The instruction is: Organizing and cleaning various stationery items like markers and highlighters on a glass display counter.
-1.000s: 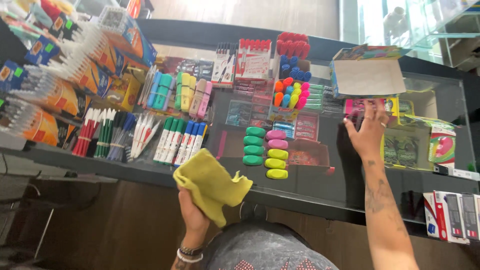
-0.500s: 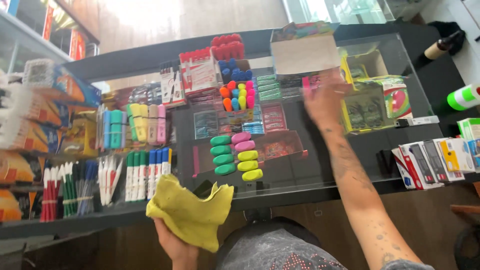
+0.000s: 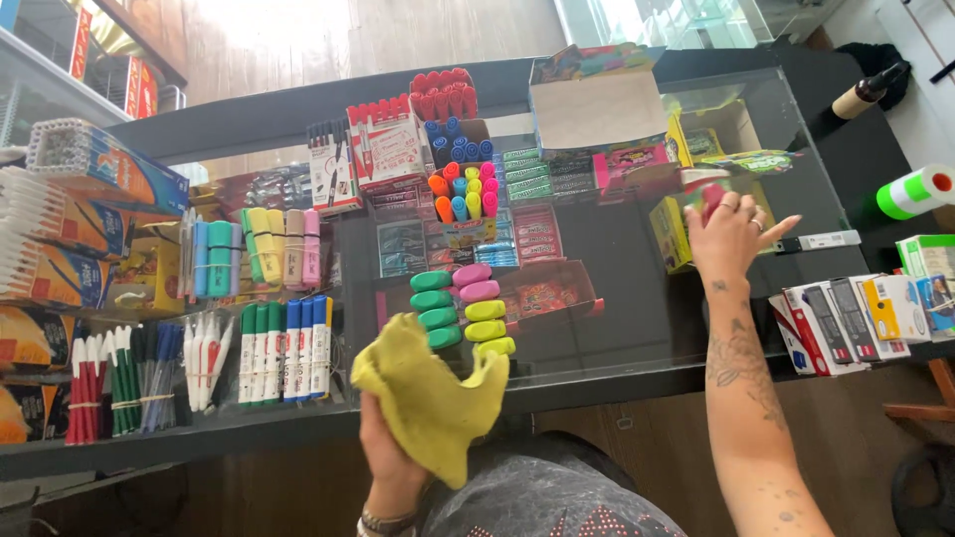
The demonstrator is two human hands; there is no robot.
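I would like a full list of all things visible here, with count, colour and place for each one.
glass counter: one, dark, centre
oval highlighters: about nine; green, pink, yellow; counter middle
tall markers: several; green, blue; left of the highlighters
pastel markers: several; blue, green, yellow, pink; left, farther back
red pens: one bunch, back centre
open cardboard box: one, back right
small boxes: several, white, right edge
cloth: one, yellow, held over the counter's front edge
left hand: grips the cloth
right hand: fingers spread, on the glass at right
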